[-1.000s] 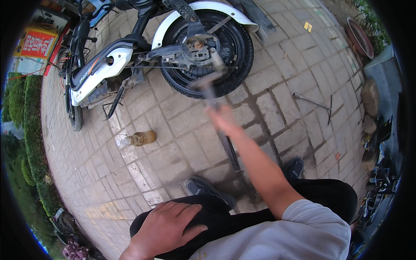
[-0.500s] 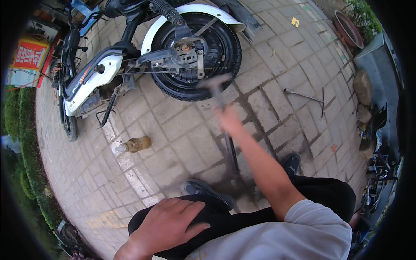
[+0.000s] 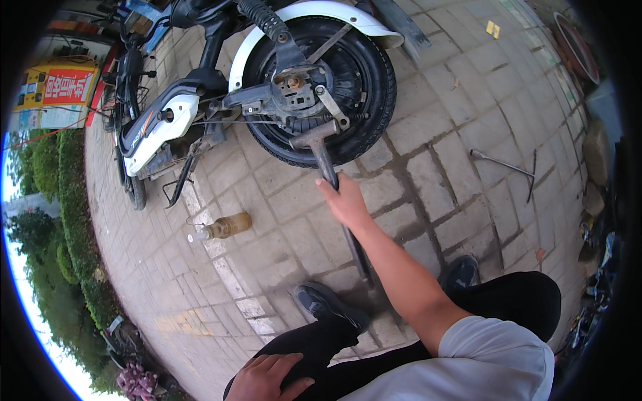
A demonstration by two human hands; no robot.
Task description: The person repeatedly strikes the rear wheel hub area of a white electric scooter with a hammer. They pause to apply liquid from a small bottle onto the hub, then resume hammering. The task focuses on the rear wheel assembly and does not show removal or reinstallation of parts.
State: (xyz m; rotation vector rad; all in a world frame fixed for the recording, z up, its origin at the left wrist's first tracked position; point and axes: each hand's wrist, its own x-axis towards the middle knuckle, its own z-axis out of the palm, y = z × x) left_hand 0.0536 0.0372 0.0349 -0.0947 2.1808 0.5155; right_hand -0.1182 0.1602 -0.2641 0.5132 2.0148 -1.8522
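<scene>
My right hand (image 3: pixel 346 198) is closed round the handle of a long hammer (image 3: pixel 315 136), close below its head. The hammer head is at the lower edge of the scooter's rear wheel (image 3: pixel 374 100); I cannot tell whether it touches. Just above it, a metal lever (image 3: pixel 331 107) slants down to the right from the hub, with a spring rod beside its lower end. The wheel belongs to a white and black electric scooter (image 3: pixel 182 110). On my left thigh lies my left hand (image 3: pixel 266 377), holding nothing, fingers stretched out and partly cut off by the lower edge.
A bottle of brownish liquid (image 3: pixel 231 225) lies on the paving left of my feet. To the right is a T-shaped socket wrench (image 3: pixel 505 164). A yellow card (image 3: pixel 493 29) lies farther off. Rocks (image 3: pixel 593 200) and a hedge (image 3: pixel 83 220) border the sides.
The blurred hammer is now sharp, its head slightly lower and left against the wheel. The hub lever, upright before, now slants right. My view has shifted, and my left hand sits lower in it.
</scene>
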